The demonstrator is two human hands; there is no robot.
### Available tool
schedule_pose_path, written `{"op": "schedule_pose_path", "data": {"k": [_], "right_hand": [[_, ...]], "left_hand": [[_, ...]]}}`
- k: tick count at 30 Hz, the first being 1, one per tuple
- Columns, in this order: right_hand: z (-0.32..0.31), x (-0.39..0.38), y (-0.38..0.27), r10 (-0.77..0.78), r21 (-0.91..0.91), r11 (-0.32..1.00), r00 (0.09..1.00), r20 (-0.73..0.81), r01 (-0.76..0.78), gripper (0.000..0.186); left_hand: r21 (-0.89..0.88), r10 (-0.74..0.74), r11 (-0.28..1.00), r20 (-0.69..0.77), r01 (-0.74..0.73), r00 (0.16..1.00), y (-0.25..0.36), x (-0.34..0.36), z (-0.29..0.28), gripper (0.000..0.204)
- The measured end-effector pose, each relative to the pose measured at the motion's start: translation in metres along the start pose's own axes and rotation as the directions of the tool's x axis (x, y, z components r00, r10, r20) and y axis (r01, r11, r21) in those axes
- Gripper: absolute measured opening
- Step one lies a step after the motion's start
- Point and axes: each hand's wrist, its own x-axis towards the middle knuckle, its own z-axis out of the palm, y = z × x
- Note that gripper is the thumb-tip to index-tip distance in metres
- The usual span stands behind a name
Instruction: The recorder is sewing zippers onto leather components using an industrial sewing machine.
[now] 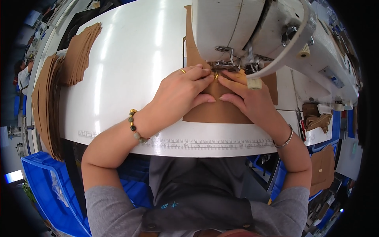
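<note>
A flat brown panel (221,112), leather-like, lies on the white table under the head of a white sewing machine (225,23). My left hand (183,89) rests on the panel, fingers stretched toward the presser foot (221,65). From the other side my right hand (248,94) lies on the same panel, its fingertips partly hidden beneath the machine. Between the two hands, just in front of the foot, a small gold-coloured metal piece (216,76) sits on the panel. Both hands press the panel down with fingers extended; neither wraps around anything.
Stacks of brown panels (81,55) stand at the left, some hanging over the table's edge. A printed ruler strip (197,145) runs along the front edge. Scissors (301,124) and small brown pieces (318,122) lie at the right. Blue crates (51,189) sit below left.
</note>
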Motion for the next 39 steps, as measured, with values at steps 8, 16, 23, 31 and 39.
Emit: {"op": "schedule_pose_path", "data": {"k": [8,16,23,31,39], "right_hand": [[0.003,0.000,0.002,0.026,0.015,1.000,1.000,-0.005,-0.026,0.044],[0.001,0.001,0.002,0.001,0.022,1.000,1.000,-0.017,-0.001,0.042],[0.001,-0.004,0.002,0.102,0.090,0.991,0.995,0.010,-0.102,0.040],[-0.011,-0.001,0.006,0.418,0.929,0.242,0.894,0.159,-0.279,0.030],[-0.005,-0.009,-0.017,0.012,-0.065,0.998,0.997,0.076,-0.007,0.061]], "left_hand": [[0.031,0.026,0.999,-0.019,-0.026,0.999,-0.003,0.001,0.002,0.053],[0.009,0.017,1.000,0.041,-0.017,0.999,0.008,-0.007,-0.001,0.060],[0.057,0.021,0.998,0.064,-0.024,0.998,0.010,-0.006,-0.005,0.062],[0.152,0.017,0.988,0.077,-0.029,0.997,0.015,-0.006,-0.007,0.066],[0.134,0.025,0.990,0.061,-0.033,0.998,0.017,-0.007,-0.007,0.064]]}}
